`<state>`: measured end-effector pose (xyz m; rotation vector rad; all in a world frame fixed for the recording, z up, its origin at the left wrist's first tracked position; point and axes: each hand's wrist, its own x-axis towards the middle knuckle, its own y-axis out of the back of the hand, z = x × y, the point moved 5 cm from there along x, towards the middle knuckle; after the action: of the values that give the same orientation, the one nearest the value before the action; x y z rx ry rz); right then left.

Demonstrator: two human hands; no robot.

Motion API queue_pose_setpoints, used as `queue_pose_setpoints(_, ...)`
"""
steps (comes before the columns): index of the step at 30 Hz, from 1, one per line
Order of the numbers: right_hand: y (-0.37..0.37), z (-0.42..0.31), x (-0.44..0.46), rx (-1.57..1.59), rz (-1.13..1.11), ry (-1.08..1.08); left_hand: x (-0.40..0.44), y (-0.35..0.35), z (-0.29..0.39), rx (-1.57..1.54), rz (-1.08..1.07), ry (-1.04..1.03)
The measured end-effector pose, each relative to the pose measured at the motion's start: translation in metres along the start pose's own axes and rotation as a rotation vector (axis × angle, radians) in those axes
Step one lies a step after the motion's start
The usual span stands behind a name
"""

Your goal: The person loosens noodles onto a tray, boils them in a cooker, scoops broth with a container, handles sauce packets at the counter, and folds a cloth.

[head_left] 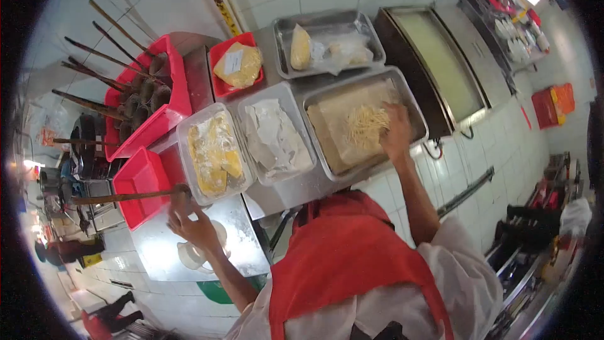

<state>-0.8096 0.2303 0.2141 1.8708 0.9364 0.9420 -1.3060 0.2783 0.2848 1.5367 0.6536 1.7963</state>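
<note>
At the lower left, my left hand point(194, 225) has its curled fingers at the dark cup of a strainer point(129, 198), whose long wooden handle points left across a small red bin point(139, 182). My right hand point(396, 132), blurred, has its fingers on a pile of pale noodles point(366, 127). Brown paper point(327, 145) lines the metal tray point(414, 91) under them. Left of that tray are a plastic container point(308, 162) with floury white paper and another container point(184, 135) with yellow, flour-dusted dough pieces.
Several wooden-handled strainers stand in a large red bin point(176, 110) at the upper left. Behind the containers are a red tray point(217, 56) with a yellow bag and a metal tray point(280, 31) with bags. A cooker point(440, 56) stands right. People show at the lower left.
</note>
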Motion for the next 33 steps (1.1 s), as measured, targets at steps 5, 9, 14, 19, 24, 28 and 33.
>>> queue_pose_setpoints(5, -0.007, 0.003, 0.003, 0.111, 0.165, 0.071, 0.017, 0.001, 0.041, -0.203, -0.002, -0.066)
queue_pose_setpoints(9, 0.038, -0.020, 0.012, 0.366, 0.385, 0.096, 0.022, -0.010, 0.069, -0.226, 0.021, -0.132)
queue_pose_setpoints(14, 0.009, -0.011, 0.015, 0.116, 0.110, 0.050, 0.021, -0.016, 0.113, -0.332, -0.057, -0.224)
queue_pose_setpoints(19, -0.042, 0.007, 0.019, 0.065, -0.250, 0.007, 0.020, -0.026, 0.126, -0.503, -0.049, -0.145)
queue_pose_setpoints(24, -0.004, -0.013, 0.025, 0.130, 0.037, 0.046, 0.023, -0.019, 0.136, -0.426, -0.066, -0.256)
queue_pose_setpoints(28, 0.019, -0.023, 0.022, 0.276, 0.190, 0.084, 0.028, -0.031, 0.145, -0.545, -0.070, -0.154)
queue_pose_setpoints(33, -0.018, -0.001, 0.023, -0.038, -0.301, 0.167, 0.013, -0.041, 0.167, -0.672, -0.216, -0.220)
